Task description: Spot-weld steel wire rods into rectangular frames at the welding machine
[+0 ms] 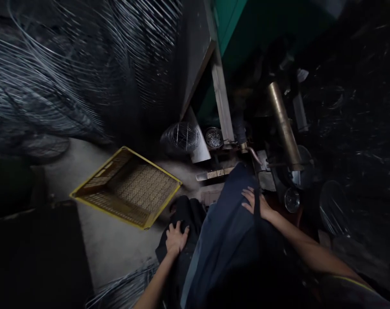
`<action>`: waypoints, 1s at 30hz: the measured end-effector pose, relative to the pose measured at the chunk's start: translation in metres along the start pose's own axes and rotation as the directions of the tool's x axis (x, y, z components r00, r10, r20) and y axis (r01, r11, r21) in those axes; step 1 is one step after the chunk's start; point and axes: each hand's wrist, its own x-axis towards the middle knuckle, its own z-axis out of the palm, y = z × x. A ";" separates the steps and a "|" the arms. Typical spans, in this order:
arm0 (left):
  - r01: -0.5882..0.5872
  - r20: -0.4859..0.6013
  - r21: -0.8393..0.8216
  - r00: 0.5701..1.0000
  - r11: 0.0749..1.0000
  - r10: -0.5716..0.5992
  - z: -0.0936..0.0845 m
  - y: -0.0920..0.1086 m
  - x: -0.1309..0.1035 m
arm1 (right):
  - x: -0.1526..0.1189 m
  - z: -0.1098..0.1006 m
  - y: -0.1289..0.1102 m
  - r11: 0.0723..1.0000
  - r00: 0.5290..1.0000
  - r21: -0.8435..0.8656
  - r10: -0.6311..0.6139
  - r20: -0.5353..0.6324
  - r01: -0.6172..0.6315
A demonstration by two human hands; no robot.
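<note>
My left hand point(176, 238) lies with fingers spread on my dark trouser leg point(188, 214), holding nothing. On the right, my right hand point(258, 202) rests on the dark blue apron point(227, 219) over my other leg. Its fingers are stretched out and apart, and nothing shows in them. A yellow plastic crate point(100, 204), open side up, stands on the floor just left of my knees. Beyond my right knee are a bent copper-coloured pipe point(254, 156) and an upright brass-coloured cylinder point(283, 122).
Coils of metal wire point(53, 81) fill the upper left, and more wire point(127, 283) lies at the bottom. A round bowl of small metal pieces point(214, 137) sits by a wooden post point(221, 94). Behind is a green panel point(229, 21). The right side is dark.
</note>
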 end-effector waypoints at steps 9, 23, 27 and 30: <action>0.103 -0.182 -0.119 0.976 0.988 -0.123 0.040 0.059 0.021 | 0.029 0.010 0.190 0.977 0.950 -0.069 -0.212 -0.227 0.201; 0.057 -0.671 -0.147 0.728 0.988 -0.141 0.135 0.107 0.026 | 0.039 0.050 0.301 0.901 0.698 -0.199 -0.425 -0.576 0.385; 0.156 -0.718 -0.147 0.663 0.977 -0.214 0.144 0.139 0.014 | 0.022 0.069 0.305 0.891 0.611 -0.133 -0.400 -0.683 0.435; 0.248 -0.768 -0.073 0.605 0.966 -0.213 0.151 0.151 0.007 | 0.010 0.079 0.303 0.884 0.588 -0.017 -0.325 -0.741 0.467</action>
